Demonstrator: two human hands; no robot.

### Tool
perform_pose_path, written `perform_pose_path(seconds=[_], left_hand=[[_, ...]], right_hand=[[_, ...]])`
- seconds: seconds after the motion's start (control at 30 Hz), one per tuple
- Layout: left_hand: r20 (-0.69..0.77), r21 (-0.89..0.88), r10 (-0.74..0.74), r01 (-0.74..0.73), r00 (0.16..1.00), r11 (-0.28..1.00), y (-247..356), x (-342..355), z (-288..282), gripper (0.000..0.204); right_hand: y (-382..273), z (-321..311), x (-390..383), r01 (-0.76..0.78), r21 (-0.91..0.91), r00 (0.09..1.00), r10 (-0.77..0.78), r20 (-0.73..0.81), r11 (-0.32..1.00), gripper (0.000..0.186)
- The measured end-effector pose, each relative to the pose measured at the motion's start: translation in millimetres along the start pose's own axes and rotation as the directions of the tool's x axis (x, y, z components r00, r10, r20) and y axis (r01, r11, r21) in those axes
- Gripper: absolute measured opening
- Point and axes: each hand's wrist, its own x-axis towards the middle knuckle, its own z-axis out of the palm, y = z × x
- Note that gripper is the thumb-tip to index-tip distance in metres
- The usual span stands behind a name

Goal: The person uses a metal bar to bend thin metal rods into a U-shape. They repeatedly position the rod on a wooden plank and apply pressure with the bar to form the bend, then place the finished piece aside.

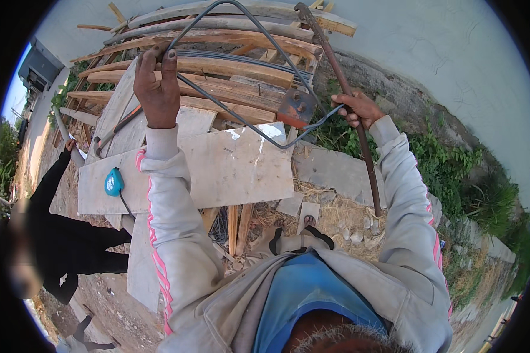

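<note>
A bent steel rod (235,126), shaped into a four-sided loop with its ends crossing near the right corner, is up in front of me. At its upper left side, my left hand (158,85) pinches the rod between thumb and fingers. My right hand (359,107) is wrapped around a long rusty bar (343,73) with a hooked upper end. The rod's loose ends reach the fingers of that hand; whether they grip them I cannot tell. Below the loop, an orange-edged metal block (296,107) with short pegs sits at the edge of the boards.
A teal tape measure (113,182) lies on a plywood board (235,170). Near it rests a tool with an orange-and-black handle (128,117). Stacked timber (235,65) stands behind, beside a pale wall (418,35). A person in black (70,217) is at left.
</note>
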Motion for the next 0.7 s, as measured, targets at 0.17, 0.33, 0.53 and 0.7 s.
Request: perform_pose_path(seconds=[0.17, 0.33, 0.53, 0.7], left_hand=[[0.087, -0.102, -0.052, 0.061, 0.995, 0.993, 45, 7, -19, 0.019], [0.057, -0.003, 0.153, -0.153, 0.987, 0.988, 82, 2, -42, 0.02], [0.155, 0.149, -0.006, -0.017, 0.988, 0.989, 105, -81, -92, 0.019], [0.24, 0.359, -0.294, 0.196, 0.925, 0.912, 131, -167, -108, 0.031]], right_hand=[[0, 1, -30, 0.04, -0.164, 0.999, -0.037, 0.02, 0.986, 0.021], [7, 8, -21, 0.294, -0.201, 0.955, -0.297, 0.014, 0.934, 0.023], [44, 37, 17, 0.379, -0.068, 0.925, -0.379, 0.009, 0.923, 0.019], [47, 34, 23, 0.477, -0.165, 0.877, -0.481, 0.02, 0.863, 0.019]])
